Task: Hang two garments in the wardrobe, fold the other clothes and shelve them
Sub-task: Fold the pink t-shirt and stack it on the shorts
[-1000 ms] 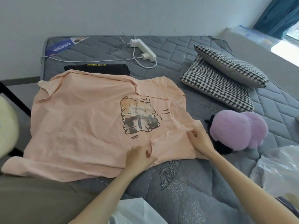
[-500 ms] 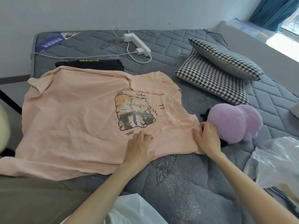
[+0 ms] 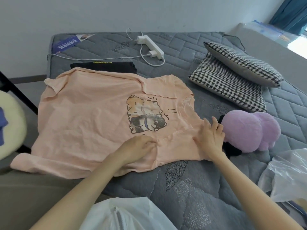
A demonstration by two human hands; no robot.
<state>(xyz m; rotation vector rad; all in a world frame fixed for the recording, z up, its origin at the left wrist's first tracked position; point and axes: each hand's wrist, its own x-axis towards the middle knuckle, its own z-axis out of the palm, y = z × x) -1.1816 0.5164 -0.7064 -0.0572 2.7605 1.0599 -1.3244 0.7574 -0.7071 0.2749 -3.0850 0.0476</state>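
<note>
Head view gives me a grey quilted mattress (image 3: 191, 185) against a pale wall (image 3: 116, 12), with a teal curtain (image 3: 289, 12) at far right. I see the peach T-shirt (image 3: 86, 123) spread flat across it, print up. My left hand (image 3: 137, 147) curls its fingers into a fold near the hem. My right hand (image 3: 210, 138) lies flat, fingers straight, on the shirt's edge beside a purple plush toy (image 3: 245, 130). A black folded garment (image 3: 106, 67) and a white power strip (image 3: 150, 47) lie behind, and houndstooth pillows (image 3: 232, 77) lie to the right.
</note>
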